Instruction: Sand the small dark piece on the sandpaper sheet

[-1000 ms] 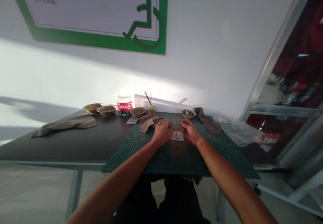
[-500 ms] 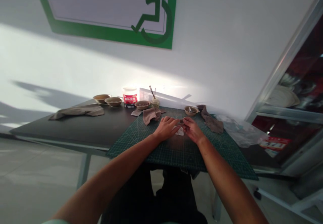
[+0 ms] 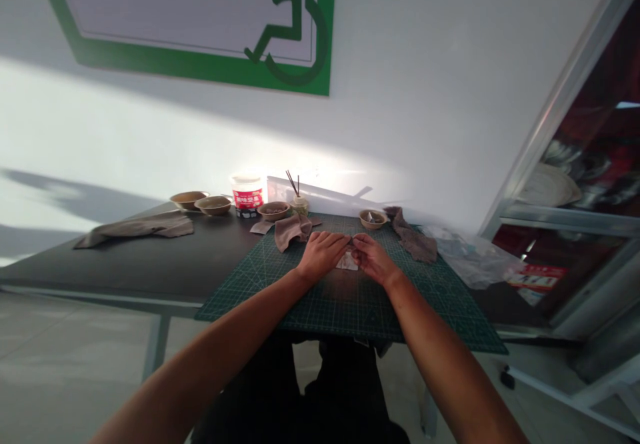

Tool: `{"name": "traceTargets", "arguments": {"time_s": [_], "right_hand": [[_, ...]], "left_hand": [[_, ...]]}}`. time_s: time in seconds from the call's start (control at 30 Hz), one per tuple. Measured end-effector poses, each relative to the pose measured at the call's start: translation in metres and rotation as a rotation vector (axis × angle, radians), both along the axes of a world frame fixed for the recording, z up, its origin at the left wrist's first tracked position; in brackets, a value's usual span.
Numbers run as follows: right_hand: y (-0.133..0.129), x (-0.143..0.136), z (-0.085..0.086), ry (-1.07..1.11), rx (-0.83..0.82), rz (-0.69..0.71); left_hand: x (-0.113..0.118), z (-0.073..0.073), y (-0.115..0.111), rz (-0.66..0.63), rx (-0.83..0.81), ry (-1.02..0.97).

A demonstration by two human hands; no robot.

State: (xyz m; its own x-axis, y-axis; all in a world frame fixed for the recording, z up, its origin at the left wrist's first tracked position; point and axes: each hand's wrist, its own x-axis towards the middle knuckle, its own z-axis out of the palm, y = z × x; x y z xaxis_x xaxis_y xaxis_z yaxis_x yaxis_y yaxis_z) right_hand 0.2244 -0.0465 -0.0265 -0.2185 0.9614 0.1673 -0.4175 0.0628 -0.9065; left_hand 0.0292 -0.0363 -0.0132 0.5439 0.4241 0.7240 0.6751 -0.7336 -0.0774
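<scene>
My left hand and my right hand meet over the green cutting mat. The left fingers lie close together and bent, palm down. My right thumb and fingers are pinched, almost touching the left fingertips. Whatever small thing sits between them is mostly covered; I cannot make it out. Just below the fingertips lies a small white printed piece, partly hidden by the hands. Beyond the left hand, a crumpled brown cloth rests on the mat.
Bowls stand along the back near a red-labelled tub and a small jar with sticks. Another bowl, a dark cloth and a plastic bag are right. A long brown cloth lies left on the dark table.
My left hand now lies flatter and covers the small greyish-brown piece that showed between the fingertips. Both hands stay close together. The whole view has shifted slightly.
</scene>
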Motion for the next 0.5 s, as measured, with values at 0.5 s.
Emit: {"name": "traceTargets", "arguments": {"time_s": [0.5], "right_hand": [[-0.0086, -0.0004, 0.0091, -0.011, -0.022, 0.031]], "left_hand": [[-0.0036, 0.0020, -0.0039, -0.017, 0.011, 0.047]]}}
